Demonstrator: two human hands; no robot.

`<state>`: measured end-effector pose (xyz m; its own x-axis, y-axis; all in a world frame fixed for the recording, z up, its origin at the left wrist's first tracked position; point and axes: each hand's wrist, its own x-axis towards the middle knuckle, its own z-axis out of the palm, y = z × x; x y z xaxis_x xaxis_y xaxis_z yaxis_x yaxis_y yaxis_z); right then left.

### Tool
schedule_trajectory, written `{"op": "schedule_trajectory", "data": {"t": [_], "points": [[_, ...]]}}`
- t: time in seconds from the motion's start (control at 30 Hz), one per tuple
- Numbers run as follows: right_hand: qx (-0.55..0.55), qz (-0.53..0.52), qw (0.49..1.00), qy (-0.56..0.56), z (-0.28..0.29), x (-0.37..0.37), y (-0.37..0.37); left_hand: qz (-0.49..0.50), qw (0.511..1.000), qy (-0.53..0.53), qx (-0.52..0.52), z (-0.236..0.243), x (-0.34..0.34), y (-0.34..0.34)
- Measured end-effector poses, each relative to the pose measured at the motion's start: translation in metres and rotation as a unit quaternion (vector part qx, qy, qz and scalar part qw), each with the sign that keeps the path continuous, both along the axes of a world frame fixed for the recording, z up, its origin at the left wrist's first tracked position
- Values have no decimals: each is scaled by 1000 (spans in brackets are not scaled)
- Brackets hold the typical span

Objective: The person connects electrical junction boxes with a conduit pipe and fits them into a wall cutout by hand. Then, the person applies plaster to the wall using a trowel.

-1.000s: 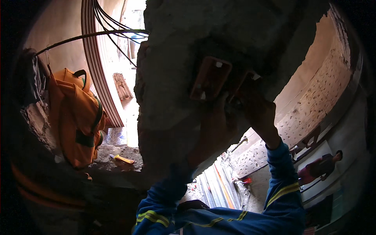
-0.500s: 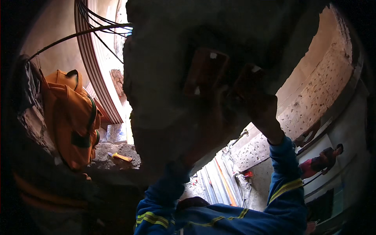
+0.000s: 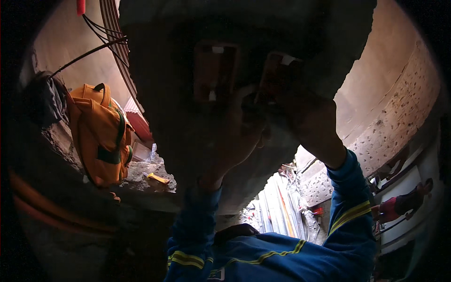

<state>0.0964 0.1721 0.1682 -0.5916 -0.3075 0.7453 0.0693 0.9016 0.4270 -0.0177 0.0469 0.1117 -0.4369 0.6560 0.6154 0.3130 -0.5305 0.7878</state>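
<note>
A shadowed concrete surface (image 3: 169, 80) holds two reddish rectangular boxes, each with white patches: one on the left (image 3: 215, 70), one on the right (image 3: 275, 75). My left hand (image 3: 242, 122) is raised just below them, fingers curled, a finger reaching up toward the gap between the boxes; what it grips is too dark to make out. My right hand (image 3: 305, 117) is at the lower part of the right box, its fingers lost in shadow. Both forearms wear blue sleeves with yellow stripes.
An orange bag (image 3: 94, 136) is at left beside dark cloth (image 3: 47, 103) and black cables (image 3: 103, 44). A yellow-handled tool (image 3: 157, 178) lies on the rubble ledge. Long lengths of material (image 3: 279, 207) show below. A person (image 3: 401, 202) in dark top and red bottoms is at far right.
The view has shifted, so the boxes sit higher and further left and less bright opening shows at left. Both hands stay at the boxes, now in deeper shadow.
</note>
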Motion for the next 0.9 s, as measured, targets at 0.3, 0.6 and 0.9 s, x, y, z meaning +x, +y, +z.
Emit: {"op": "schedule_trajectory", "data": {"t": [0.3, 0.6, 0.9], "points": [[-14, -39, 999, 12, -11, 0, 9, -46, 993, -103, -29, 2, 7, 11], [3, -61, 996, -64, -6, 14, 10, 60, 990, 119, 54, -23, 5, -2], [39, -147, 987, -45, -7, 17, -7, 92, 963, 241, 83, -18, -15, -12]]}}
